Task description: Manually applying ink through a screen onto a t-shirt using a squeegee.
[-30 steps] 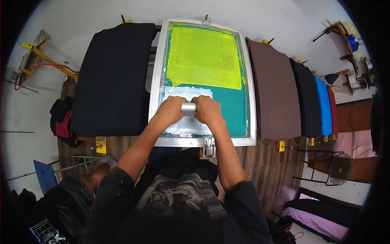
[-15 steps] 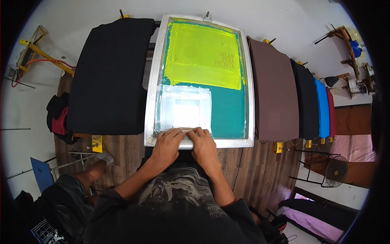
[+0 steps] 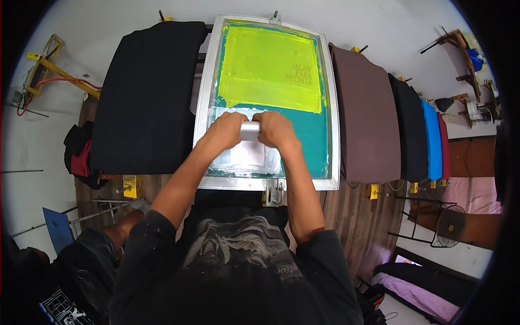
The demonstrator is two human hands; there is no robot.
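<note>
My left hand (image 3: 226,131) and my right hand (image 3: 275,130) are both closed round the silver handle of a squeegee (image 3: 250,131), side by side with the handle's middle showing between them. The squeegee's blade is hidden beneath the hands. It is over the pale, glossy ink patch (image 3: 246,157) in the near left part of a screen printing frame (image 3: 334,135). Bright yellow-green film (image 3: 271,59) with faint lettering covers the frame's far half. Bare teal mesh (image 3: 306,143) lies to the right of my hands.
A black shirt (image 3: 143,103) is stretched on a board to the left, and a brown one (image 3: 365,114) to the right. Farther right hang black, blue (image 3: 430,138) and red shirts. Another person (image 3: 89,260) sits at lower left. A fan (image 3: 449,225) stands at right.
Both hands have pushed the squeegee away from me, from the frame's near edge up to the far part of the pale patch. My forearms now reach across the near edge.
</note>
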